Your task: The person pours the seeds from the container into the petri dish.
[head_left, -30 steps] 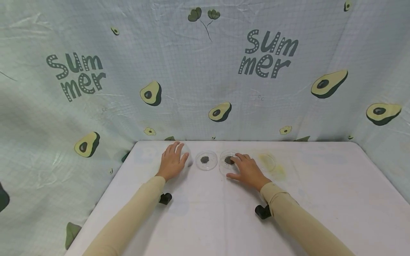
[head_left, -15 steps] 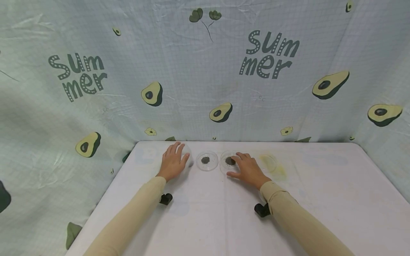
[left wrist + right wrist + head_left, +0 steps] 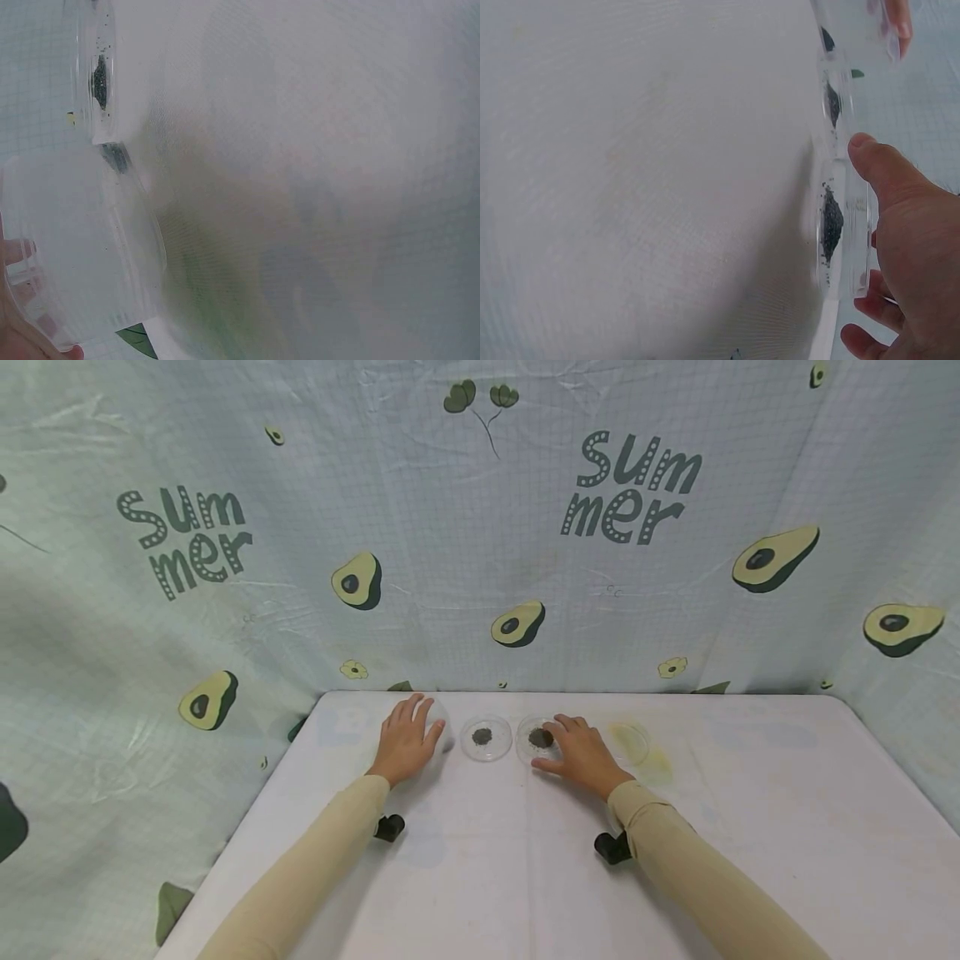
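Note:
At the back of the table my left hand [image 3: 403, 745] holds a clear petri dish [image 3: 82, 240] tilted, thumb at one edge and fingers showing through the plastic. A dark grainy patch [image 3: 116, 157] shows at its far edge. To its right, a second clear dish [image 3: 487, 739] lies flat with a dark grainy pile [image 3: 482, 737] in it. Further right, my right hand [image 3: 583, 756] holds the rim of a clear lid [image 3: 860, 225] at a third dish [image 3: 529, 752], thumb on the near side and fingers on the far side. A dark pile [image 3: 831, 225] sits in this dish.
Right of my right hand, a faint clear round piece [image 3: 632, 743] lies over yellowish marks on the white table [image 3: 480, 877]. A pale cloth [image 3: 465, 527] with avocado prints hangs directly behind the table's back edge. Black camera mounts [image 3: 615, 847] hang at both wrists.
The hands and dishes keep nearly the same places. The whole head view has shifted slightly, and the right forearm's camera mount is a little higher.

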Tool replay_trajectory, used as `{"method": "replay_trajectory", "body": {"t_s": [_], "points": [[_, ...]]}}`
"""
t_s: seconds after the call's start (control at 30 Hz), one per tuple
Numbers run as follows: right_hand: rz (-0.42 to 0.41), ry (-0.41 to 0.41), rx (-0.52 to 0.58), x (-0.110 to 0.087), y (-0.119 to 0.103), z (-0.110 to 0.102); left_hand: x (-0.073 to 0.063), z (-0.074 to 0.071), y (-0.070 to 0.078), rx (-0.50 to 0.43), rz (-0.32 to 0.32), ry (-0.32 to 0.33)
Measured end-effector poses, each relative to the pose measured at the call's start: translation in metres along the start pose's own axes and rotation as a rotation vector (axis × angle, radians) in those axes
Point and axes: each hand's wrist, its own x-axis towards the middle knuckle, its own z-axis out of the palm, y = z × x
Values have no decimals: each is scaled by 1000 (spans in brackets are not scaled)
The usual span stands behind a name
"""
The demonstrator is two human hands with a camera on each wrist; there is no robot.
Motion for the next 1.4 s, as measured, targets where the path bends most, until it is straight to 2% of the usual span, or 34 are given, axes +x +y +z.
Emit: {"method": "replay_trajectory", "body": {"t_s": [0.73,1.03,1.4], "points": [[27,1,-23,9,0,5,-3,1,1,-12,-17,-8],[15,27,-29,11,3,8,-2,1,0,-11,-4,11],[20,20,-10,15,4,6,0,1,-1,-8,6,14]]}}
